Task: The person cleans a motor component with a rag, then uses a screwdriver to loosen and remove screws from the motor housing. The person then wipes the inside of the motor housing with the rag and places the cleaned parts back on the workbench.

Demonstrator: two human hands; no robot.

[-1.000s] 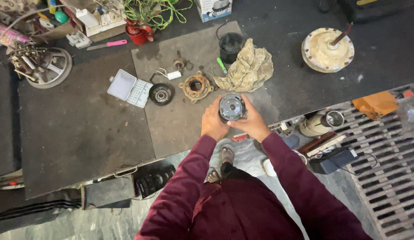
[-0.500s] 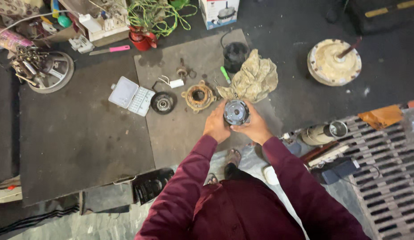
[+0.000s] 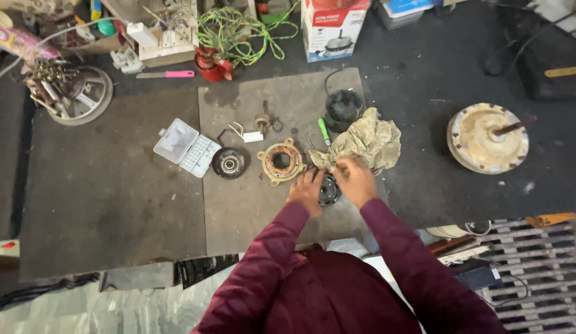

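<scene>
- Dark, grimy workbench [image 3: 102,198] fills most of the view, with a paler grey square mat [image 3: 251,210] laid in the middle of it.
- Both hands meet on a small round black motor part [image 3: 329,189] at about 5 o'clock on the mat. Left hand [image 3: 306,190] is cupped against its left side, right hand [image 3: 356,180] is curled over its top right, fingertips pinching something tiny that I can't make out.
- That part is mostly covered by the hands, only a dark sliver shows between them.
- Crumpled tan rag [image 3: 365,142] sits just at 12 o'clock of the hands, touching the right fingers, and it hides the tip of a green-handled screwdriver [image 3: 324,131].
- At 9 o'clock of the hands: a rusty orange ring-shaped housing [image 3: 281,161], then a black round bearing plate [image 3: 229,162], then a clear plastic bit case [image 3: 187,147] lying open.
- Bare bench to the left of the mat and between the rag and a cream round motor cover [image 3: 488,137] at 3 o'clock.
- Bench's near edge runs right under the maroon sleeves; a metal floor grate [image 3: 535,260] is cut off at 4 o'clock.
- White and red cardboard box [image 3: 334,28] with a cooker picture stands at 12 o'clock, top cropped.
</scene>
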